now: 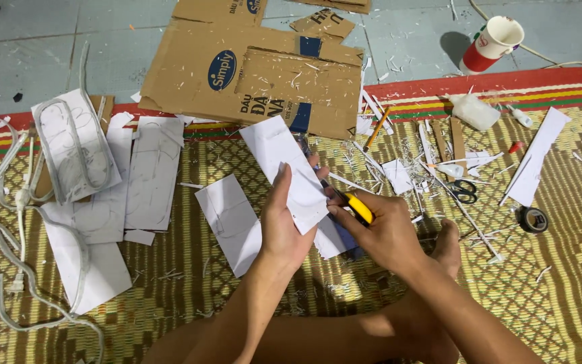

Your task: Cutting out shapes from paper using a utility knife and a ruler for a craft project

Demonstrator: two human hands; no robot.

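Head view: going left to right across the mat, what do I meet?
White cable → white paper sheets → left hand holding white paper piece → right hand with yellow cutter → black scissors → black tape roll.

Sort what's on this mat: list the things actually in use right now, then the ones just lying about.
In use:
left hand holding the white card piece
right hand gripping the yellow utility knife

Lying about:
black scissors
paper cup
glue bottle
tape roll
flattened cardboard box
pencil
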